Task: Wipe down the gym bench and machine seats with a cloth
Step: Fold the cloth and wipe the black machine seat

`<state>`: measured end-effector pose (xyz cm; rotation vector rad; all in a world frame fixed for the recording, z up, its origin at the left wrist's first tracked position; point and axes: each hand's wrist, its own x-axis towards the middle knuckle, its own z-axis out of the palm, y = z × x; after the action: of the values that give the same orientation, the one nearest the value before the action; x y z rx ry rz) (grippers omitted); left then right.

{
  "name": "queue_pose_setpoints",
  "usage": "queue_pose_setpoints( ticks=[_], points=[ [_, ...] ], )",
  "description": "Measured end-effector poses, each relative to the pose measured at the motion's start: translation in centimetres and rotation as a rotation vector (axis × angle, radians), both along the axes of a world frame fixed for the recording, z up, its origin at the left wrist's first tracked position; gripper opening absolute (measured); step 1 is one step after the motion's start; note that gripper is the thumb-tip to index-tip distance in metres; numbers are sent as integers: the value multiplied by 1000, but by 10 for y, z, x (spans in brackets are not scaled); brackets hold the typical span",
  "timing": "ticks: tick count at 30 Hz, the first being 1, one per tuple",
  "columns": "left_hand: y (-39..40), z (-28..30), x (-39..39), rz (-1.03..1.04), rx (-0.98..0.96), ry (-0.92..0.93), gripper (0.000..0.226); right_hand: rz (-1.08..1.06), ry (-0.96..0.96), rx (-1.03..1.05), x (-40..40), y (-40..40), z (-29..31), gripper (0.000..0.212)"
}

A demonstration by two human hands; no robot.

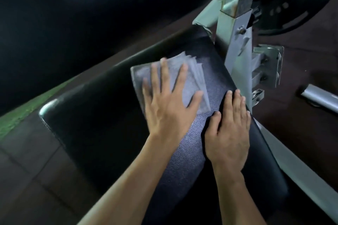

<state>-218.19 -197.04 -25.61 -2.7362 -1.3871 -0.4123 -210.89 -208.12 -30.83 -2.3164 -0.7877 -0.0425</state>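
Hands of a person rest on a black padded gym seat (102, 133), seen from above through a head-worn camera. The left hand (170, 104) lies flat with its fingers spread wide on top of a folded grey cloth (193, 78), pressing it against the pad; it grips nothing. The cloth sits on the far half of the seat, and its far corner is blurred, with several layered edges showing. The right hand (228, 128) lies just beside the left, palm down, fingers close together and extended, resting on the right edge of the seat with the fingertips at the rim; it holds nothing. Both forearms are bare and reach in from the bottom of the frame.

Just beyond the right edge of the seat rises a pale metal frame post (236, 45) with bolted brackets and some rust marks. A larger black pad (91, 5) fills the upper left. The floor (292, 115) is dark brown, and a silver tube (320, 98) lies on it at the far right.
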Motion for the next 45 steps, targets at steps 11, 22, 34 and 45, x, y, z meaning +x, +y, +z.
queue_pose_setpoints(
  ticks=[11, 22, 34, 45],
  points=[
    [60, 26, 108, -14, -82, 46, 68, -16, -12, 5, -1, 0, 0, 62],
    [29, 15, -7, -3, -37, 74, 75, -15, -49, -34, 1, 0, 0, 64],
    [39, 16, -142, 280, -47, -58, 80, -3, -20, -5, -1, 0, 1, 67],
    [-7, -3, -108, 4, 12, 56, 74, 19, -11, 15, 1, 0, 0, 66]
  ],
)
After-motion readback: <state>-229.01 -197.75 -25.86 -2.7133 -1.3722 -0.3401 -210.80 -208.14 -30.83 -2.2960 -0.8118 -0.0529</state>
